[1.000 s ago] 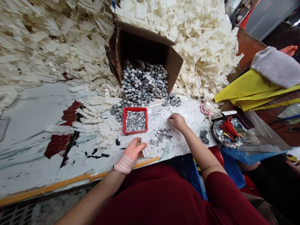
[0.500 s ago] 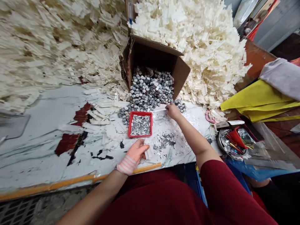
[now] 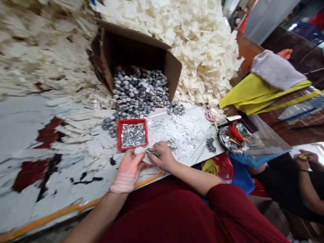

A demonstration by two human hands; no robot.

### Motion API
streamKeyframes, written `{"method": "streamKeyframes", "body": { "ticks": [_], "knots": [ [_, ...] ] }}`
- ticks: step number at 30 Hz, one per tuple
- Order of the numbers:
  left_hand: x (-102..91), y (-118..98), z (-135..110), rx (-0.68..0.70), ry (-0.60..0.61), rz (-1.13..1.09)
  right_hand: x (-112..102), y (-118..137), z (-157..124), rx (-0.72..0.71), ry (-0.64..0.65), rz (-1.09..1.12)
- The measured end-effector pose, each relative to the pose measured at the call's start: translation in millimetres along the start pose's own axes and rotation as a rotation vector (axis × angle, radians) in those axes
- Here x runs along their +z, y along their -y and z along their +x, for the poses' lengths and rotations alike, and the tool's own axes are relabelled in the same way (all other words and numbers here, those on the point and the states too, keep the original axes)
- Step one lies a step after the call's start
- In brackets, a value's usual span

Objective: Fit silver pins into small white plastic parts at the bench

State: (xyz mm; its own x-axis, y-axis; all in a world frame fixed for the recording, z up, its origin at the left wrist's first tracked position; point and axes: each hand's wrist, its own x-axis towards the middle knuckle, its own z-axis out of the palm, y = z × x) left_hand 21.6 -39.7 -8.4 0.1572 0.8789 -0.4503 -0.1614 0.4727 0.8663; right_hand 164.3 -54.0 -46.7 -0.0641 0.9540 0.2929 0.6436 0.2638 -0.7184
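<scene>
My left hand [image 3: 128,168], in a pink-and-white striped glove with bare fingertips, is closed on a white plastic piece [image 3: 139,151]. My right hand [image 3: 163,157] is bare and meets it from the right, fingers pinched together. Small grey metal bits show at its fingertips, too blurred to name. Just beyond both hands stands a red tray [image 3: 118,135] full of short silver metal pins [image 3: 133,135]. More loose pins [image 3: 172,144] lie on the table past my right hand.
Behind the tray, a cardboard box [image 3: 173,72] on its side spills grey-and-white cylindrical parts [image 3: 139,91]. Cream plastic strips [image 3: 202,50] are heaped around it. A metal bowl [image 3: 222,140] of odds and ends stands right. Another person's hands [image 3: 305,158] show at far right.
My right hand has come from beside the grey parts back to my left hand. The long white strip it touched now lies behind the tray. The view has shifted right.
</scene>
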Motion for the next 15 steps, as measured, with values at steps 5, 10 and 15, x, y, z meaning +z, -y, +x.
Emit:
{"method": "streamKeyframes", "body": {
  "ticks": [5, 10, 15],
  "knots": [
    [3.4, -0.2, -2.4, -0.118, 0.148, -0.062, -43.5, -18.2, 13.9, 0.019, 0.393, 0.280],
    [-5.0, 6.1, 3.3, -0.177, 0.243, -0.030, -134.5, -79.1, 75.2, 0.322, 0.397, -0.188],
    [-14.8, 7.5, 8.2, -0.193, 0.214, -0.019, -195.7, -143.2, 138.2, 0.566, 0.220, -0.541]
  ]
}}
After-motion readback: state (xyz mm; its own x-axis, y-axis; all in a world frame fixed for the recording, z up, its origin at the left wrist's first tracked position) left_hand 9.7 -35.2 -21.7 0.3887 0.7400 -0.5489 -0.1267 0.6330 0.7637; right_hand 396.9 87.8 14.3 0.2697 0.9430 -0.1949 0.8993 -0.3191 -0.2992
